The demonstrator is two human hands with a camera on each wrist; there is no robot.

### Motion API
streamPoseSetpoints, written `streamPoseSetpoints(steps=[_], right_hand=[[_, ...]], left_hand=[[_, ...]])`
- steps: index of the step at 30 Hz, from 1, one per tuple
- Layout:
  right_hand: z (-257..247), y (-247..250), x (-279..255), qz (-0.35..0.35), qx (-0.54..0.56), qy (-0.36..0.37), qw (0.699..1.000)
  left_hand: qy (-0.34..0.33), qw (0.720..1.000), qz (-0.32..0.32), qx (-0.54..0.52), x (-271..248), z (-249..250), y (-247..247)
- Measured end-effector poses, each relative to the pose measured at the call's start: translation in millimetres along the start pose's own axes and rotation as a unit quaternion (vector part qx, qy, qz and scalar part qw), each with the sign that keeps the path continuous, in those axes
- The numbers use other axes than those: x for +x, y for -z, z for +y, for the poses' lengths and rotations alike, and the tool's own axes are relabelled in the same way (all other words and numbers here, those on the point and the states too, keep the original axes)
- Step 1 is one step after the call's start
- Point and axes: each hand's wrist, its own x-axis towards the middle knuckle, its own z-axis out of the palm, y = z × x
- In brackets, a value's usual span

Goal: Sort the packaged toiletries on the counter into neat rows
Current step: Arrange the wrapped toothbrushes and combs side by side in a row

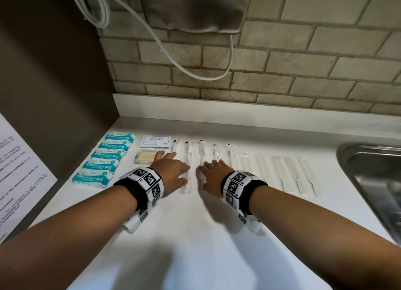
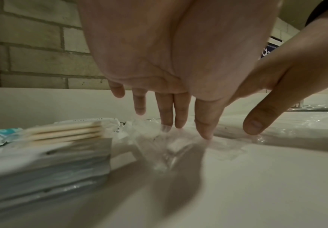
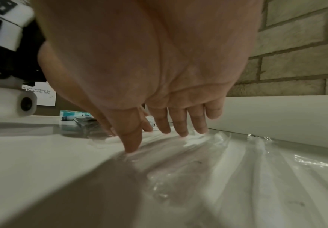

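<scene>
Several clear-wrapped toothbrushes (image 1: 188, 153) lie side by side on the white counter (image 1: 195, 235). My left hand (image 1: 173, 170) lies flat on the left ones, fingers straight, thumb beside a wrapper. Just to its right, my right hand (image 1: 211, 174) presses flat on the neighbouring ones (image 1: 201, 153). In the left wrist view the left hand (image 2: 186, 128) touches crinkled clear wrap (image 2: 165, 146) with its fingertips. The right wrist view has the right hand (image 3: 159, 138) spread over clear wrappers (image 3: 198, 162). Neither hand grips anything.
A column of blue wipe packets (image 1: 104, 159) lies at the far left, then shampoo sachets (image 1: 155, 141) and a beige pack (image 1: 146, 156). Clear-wrapped combs (image 1: 290, 172) lie to the right. A steel sink (image 1: 373, 174) borders the right. A white cable (image 1: 173, 57) hangs on the brick wall.
</scene>
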Motion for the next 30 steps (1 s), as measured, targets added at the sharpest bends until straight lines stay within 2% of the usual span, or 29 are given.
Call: streamPoseSetpoints(steps=[5, 9, 12, 16, 20, 30], right_hand=[[0, 1, -1, -0.006, 0.001, -0.002, 1.0], [-4, 8, -1, 0.014, -0.008, 0.007, 1.0], [-12, 15, 0, 0.023, -0.018, 0.03, 0.999], [-25, 15, 6, 0.02, -0.034, 0.053, 0.998], [-30, 7, 16, 0.008, -0.058, 0.042, 0.997], [-34, -2, 33, 0.007, -0.059, 0.027, 0.998]], left_hand=[[0.001, 1.0, -0.002, -0.003, 1, -2, -1], [0.03, 0.997, 0.053, -0.038, -2, -5, 10], [0.063, 0.993, 0.092, -0.026, -1, -15, 17], [0.062, 0.997, 0.037, 0.022, 1, -25, 16], [0.06, 0.997, 0.004, 0.047, 1, -27, 10], [0.04, 0.998, 0.013, 0.037, -2, -27, 7]])
